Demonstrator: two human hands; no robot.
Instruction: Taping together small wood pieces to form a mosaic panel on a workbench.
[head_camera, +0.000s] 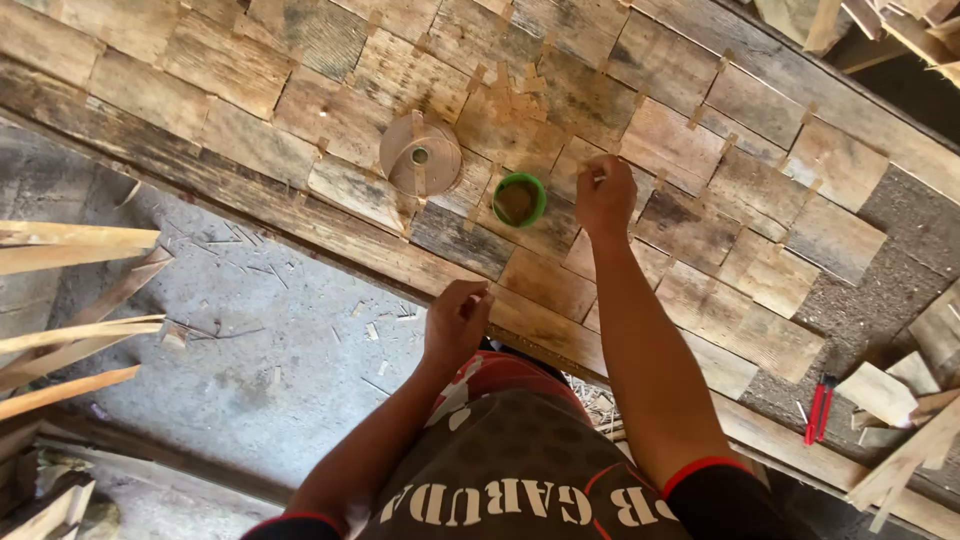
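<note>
On the worktop of patched brown wood veneer squares (760, 290), right hand (604, 195) pinches a small strip; left hand (455, 322), loosely curled, rests at the edge; a stray elbow could tip the green round cup (519, 199)

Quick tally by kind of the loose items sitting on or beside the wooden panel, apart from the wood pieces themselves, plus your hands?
Round tan spool: 1
Green cup: 1
Red-handled tool, beside the panel: 1
Hands: 2, left hand at the panel's near edge, right hand on the wooden panel next to the cup
Total: 5
</note>
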